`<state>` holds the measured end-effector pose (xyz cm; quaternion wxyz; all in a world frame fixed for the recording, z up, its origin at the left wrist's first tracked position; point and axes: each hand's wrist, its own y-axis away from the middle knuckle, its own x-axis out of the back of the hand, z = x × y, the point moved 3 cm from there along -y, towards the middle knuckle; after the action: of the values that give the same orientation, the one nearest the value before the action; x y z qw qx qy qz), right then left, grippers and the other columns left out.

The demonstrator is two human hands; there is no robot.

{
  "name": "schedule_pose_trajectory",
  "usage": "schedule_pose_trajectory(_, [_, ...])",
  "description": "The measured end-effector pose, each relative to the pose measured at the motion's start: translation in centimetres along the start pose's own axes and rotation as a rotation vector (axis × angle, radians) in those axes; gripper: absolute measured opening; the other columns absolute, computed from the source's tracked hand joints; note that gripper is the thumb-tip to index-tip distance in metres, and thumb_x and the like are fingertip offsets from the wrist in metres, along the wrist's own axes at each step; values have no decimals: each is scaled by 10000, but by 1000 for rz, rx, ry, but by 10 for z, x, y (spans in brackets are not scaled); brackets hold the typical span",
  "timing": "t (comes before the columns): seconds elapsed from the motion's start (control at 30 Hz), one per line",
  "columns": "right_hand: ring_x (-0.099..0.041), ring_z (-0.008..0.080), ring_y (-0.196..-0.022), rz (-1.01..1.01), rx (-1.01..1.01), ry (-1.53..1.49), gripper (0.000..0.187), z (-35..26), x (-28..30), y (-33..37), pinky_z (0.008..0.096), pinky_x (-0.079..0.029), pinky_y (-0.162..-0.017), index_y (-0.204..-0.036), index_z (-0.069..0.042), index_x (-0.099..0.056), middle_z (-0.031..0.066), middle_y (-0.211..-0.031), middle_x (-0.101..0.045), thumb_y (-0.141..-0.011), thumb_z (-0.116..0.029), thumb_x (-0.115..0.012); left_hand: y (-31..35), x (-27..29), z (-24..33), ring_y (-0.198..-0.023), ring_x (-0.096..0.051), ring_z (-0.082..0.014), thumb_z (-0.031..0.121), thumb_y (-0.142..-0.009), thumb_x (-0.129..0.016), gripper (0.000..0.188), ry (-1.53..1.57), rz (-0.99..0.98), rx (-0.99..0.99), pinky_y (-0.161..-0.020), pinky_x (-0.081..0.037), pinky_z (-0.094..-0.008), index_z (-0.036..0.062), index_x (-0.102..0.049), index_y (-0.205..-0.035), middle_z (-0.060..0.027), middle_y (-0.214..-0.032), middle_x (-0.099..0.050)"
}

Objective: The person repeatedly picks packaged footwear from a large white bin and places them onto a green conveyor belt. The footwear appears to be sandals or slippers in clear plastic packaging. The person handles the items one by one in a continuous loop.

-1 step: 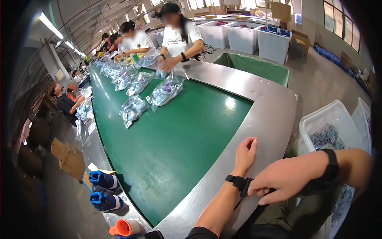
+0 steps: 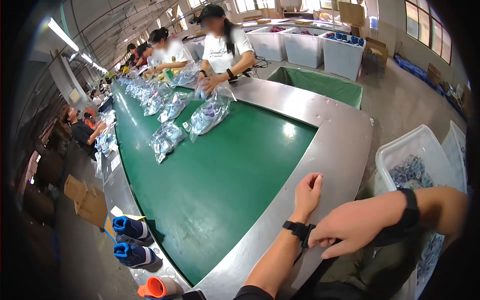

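Note:
My left hand (image 2: 307, 194) is loosely curled over the metal edge of the table, palm side partly turned up, with nothing visible in it. Around its wrist is a black wrist strap (image 2: 298, 229) with a small dark device and a cord. My right hand (image 2: 352, 222) reaches across from the right, its forefinger touching that device. The thumb stands apart from the bent fingers, and I see no object between them. A black band (image 2: 411, 206) circles my right wrist. Ahead, shoes in a clear plastic bag (image 2: 204, 119) lie on the green belt (image 2: 215, 175).
Steel edging (image 2: 345, 132) borders the belt. Dark blue shoes (image 2: 133, 254) and an orange-mouthed container (image 2: 156, 286) stand lower left. A white bin (image 2: 407, 147) is close on my right, a green-lined bin (image 2: 320, 86) beyond. A co-worker (image 2: 222, 47) handles a bagged item across the belt.

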<state>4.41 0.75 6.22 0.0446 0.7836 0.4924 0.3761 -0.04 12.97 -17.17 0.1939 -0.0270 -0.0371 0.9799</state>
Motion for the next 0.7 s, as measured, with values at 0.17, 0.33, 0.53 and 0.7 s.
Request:
schedule_pose_trajectory(0.17, [-718,351,-885,13,71,87,343,26,-9,-19,475,-560,-812,-1199,-22,-677,129,-925,-735,-1002,-303,-665,1,0,10,-794,-594,-48,208,-1084,-667,229,11,-18,25,-711,-483,-239,-2,-747,-1128,23,-887,-691])
schedule_pose_trajectory(0.33, [-735,290,-912,189,76,-86,316,72,0,-19,430,-588,-847,-1216,-28,-708,130,-960,-748,-996,-254,-686,4,-2,14,-749,-583,-57,235,-1072,-685,238,-52,11,78,-674,-489,-259,15,-751,-1132,29,-838,-682])
schedule_pose_trajectory(0.53, [-738,212,-940,395,8,-327,329,157,-6,-19,352,-600,-898,-1298,-45,-697,100,-1070,-763,-1008,-199,-722,5,-10,15,-753,-605,-58,223,-1059,-728,220,-260,21,99,-672,-518,-262,21,-744,-1145,9,-851,-697])
schedule_pose_trajectory(0.7, [-671,232,-1158,433,116,-368,524,210,-18,23,373,-585,-975,-1473,-90,-586,117,-1287,-667,-986,-203,-743,6,-15,16,-791,-669,-89,169,-1035,-725,191,-185,12,44,-734,-562,-291,3,-752,-1127,-23,-866,-739])
